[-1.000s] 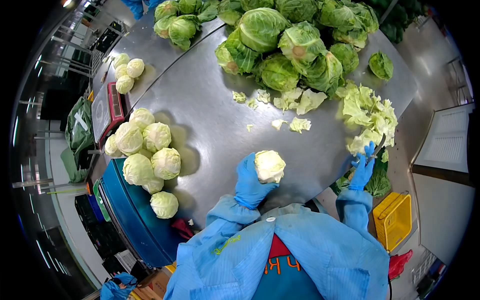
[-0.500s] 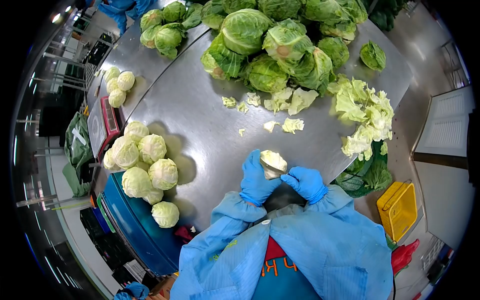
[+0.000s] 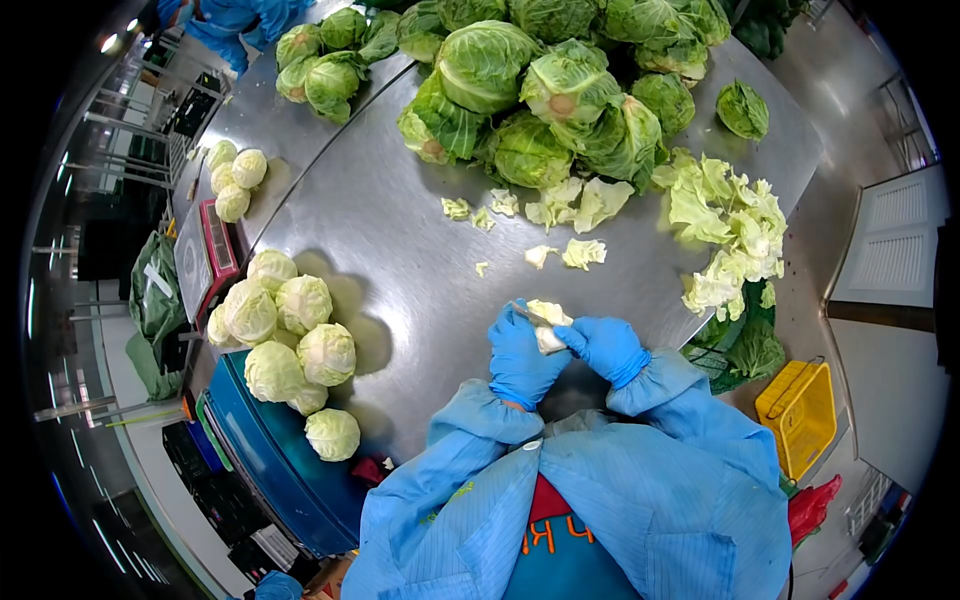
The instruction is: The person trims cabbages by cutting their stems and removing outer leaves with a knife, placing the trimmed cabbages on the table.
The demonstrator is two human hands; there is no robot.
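Note:
My left hand [image 3: 523, 357], in a blue glove, is closed around a small, pale, trimmed piece of cabbage [image 3: 549, 340] close in front of my body. From the other side my right hand [image 3: 607, 348], also gloved, grips a knife [image 3: 530, 314]; its handle is hidden in the fingers. The thin blade lies across the cabbage, its tip near my left fingers. Small leaf scraps [image 3: 583, 253] lie on the metal table beyond my hands.
Trimmed pale cabbages [image 3: 273, 371] are piled at the left, by a red-edged scale [image 3: 217, 238]. Untrimmed green cabbages [image 3: 490, 65] form a heap at the back. Loose leaves [image 3: 735, 225] lie at the right table edge, above a yellow basket [image 3: 800, 425]. A co-worker's blue sleeve [image 3: 225, 35] shows top left.
The knife blade has shifted across the cabbage toward my left fingers and is more visible. My right hand has moved slightly left and up over the cabbage.

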